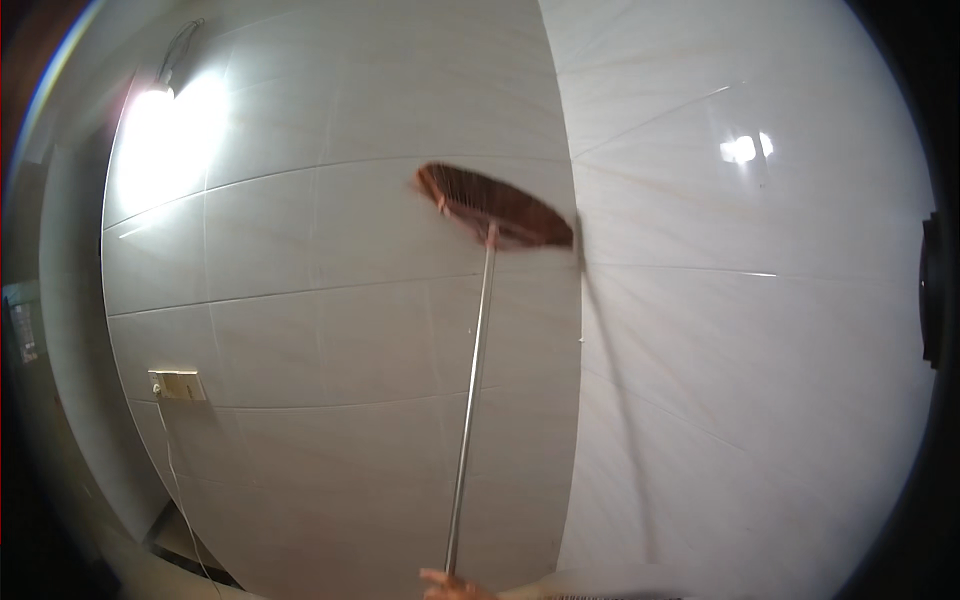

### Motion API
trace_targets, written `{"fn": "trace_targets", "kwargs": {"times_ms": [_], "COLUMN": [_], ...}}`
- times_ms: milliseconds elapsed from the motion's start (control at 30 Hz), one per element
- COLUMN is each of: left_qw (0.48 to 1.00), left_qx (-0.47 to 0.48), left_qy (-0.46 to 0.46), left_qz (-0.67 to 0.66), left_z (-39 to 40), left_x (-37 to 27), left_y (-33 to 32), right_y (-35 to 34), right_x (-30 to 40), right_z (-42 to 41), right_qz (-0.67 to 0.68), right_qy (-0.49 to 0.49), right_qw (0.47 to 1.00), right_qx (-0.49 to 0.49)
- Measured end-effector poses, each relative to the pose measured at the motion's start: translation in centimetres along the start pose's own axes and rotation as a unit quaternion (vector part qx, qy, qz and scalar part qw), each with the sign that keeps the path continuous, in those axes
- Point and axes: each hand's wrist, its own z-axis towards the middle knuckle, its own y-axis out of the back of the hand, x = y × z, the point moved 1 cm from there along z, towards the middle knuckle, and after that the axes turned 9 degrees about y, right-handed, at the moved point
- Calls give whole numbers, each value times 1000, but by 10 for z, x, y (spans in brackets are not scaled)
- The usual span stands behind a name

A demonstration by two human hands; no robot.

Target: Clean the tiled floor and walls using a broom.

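A broom with a reddish-brown, fan-shaped head point(499, 206) is raised, bristles upward, against the tiled wall by the corner. Its right end is at the corner edge; whether the bristles press on the tiles I cannot tell. The broom's slim metal handle point(471, 390) runs down, slightly tilted, to the bottom edge. There my right hand point(454, 586) is closed around the handle, partly cut off by the frame, with its blurred forearm reaching in from the right. My left hand is out of view.
A lit bulb point(156, 91) hangs by wires at the upper left. Below it, a wall socket plate point(178, 385) holds a plug with a white cord point(174, 469) hanging down. A glossy tiled wall point(720, 420) stands at right. A dark object point(931, 291) is at the far right edge.
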Motion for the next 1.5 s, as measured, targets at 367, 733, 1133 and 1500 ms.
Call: {"fn": "trace_targets", "kwargs": {"times_ms": [367,733,1133,1500], "left_qw": [921,902,990,969], "left_qx": [186,200,81,195], "left_qy": [-320,-272,-14,-46], "left_qz": [-120,-268,-117,-146], "left_z": [-65,-26,-55,-115], "left_x": [-542,-513,63,-95], "left_y": [-10,-81,-67,10], "right_y": [415,455,-10,-87], "right_x": [21,-28,-91,66], "right_z": [304,291,2,-52], "right_qz": [-385,-113,252,435], "right_qy": [-140,-226,-434,-574], "right_qw": [903,936,795,642], "right_qx": [-131,-246,-340,-263]}}
